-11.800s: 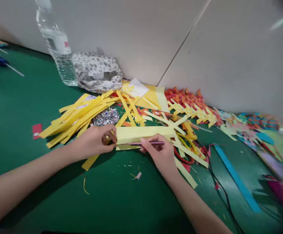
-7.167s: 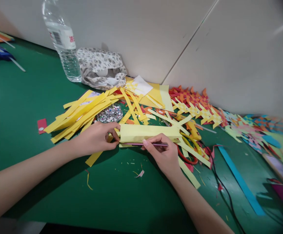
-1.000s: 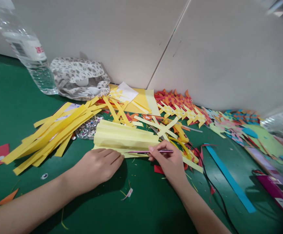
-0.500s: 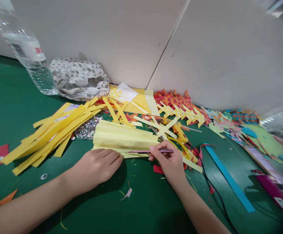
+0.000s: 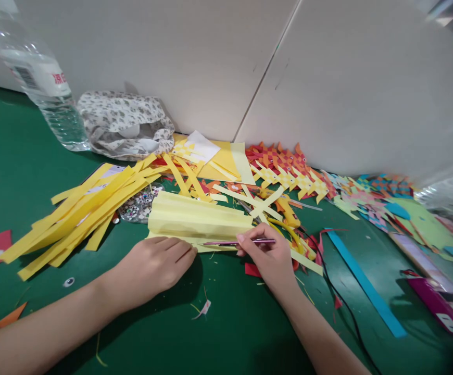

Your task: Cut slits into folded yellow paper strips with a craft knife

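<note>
A pale yellow sheet of paper (image 5: 199,214) with lengthwise folds lies on the green table in front of me. My left hand (image 5: 160,263) is closed at its lower left edge, fingers curled over the paper with the thumb hidden. My right hand (image 5: 267,255) pinches a slim, purple, pointed metal tool (image 5: 218,243); its exact kind is unclear. The tool's tip points left along the sheet's near edge, close to my left fingertips. A narrow strip of the paper shows below the tool.
Yellow paper strips (image 5: 82,213) are piled left, beside a bag of googly eyes (image 5: 138,204). Behind stand a water bottle (image 5: 47,88) and a floral cloth bag (image 5: 127,122). A yellow glue gun (image 5: 287,213), black cable (image 5: 343,297), blue strip (image 5: 367,284) and purple box (image 5: 437,307) lie right.
The whole view has shifted very slightly. Both hands, the paper and the purple tool keep nearly the same positions relative to each other.
</note>
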Motion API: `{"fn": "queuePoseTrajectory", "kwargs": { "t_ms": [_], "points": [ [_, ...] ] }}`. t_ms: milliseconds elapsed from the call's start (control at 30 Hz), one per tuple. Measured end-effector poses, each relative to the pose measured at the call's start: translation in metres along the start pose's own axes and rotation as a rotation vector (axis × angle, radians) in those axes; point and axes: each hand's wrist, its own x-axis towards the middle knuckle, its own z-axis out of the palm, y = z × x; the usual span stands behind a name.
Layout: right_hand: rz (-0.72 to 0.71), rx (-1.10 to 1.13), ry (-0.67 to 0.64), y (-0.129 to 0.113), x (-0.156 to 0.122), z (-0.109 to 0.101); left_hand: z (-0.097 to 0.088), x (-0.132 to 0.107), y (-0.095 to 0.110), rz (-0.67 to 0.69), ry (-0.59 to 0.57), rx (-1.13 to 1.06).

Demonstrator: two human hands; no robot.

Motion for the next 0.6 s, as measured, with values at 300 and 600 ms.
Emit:
{"fn": "queuePoseTrajectory", "kwargs": {
  "t_ms": [300, 600],
  "points": [
    [-0.011, -0.012, 0.038, -0.0011, 0.0013, -0.0024, -0.0008, -0.0007, 0.0002, -0.006, 0.003, -0.011],
    [0.008, 0.107, 0.066, -0.0003, -0.0006, -0.0007, 0.0002, -0.0014, 0.0007, -0.006, 0.005, -0.001]
  ]
}}
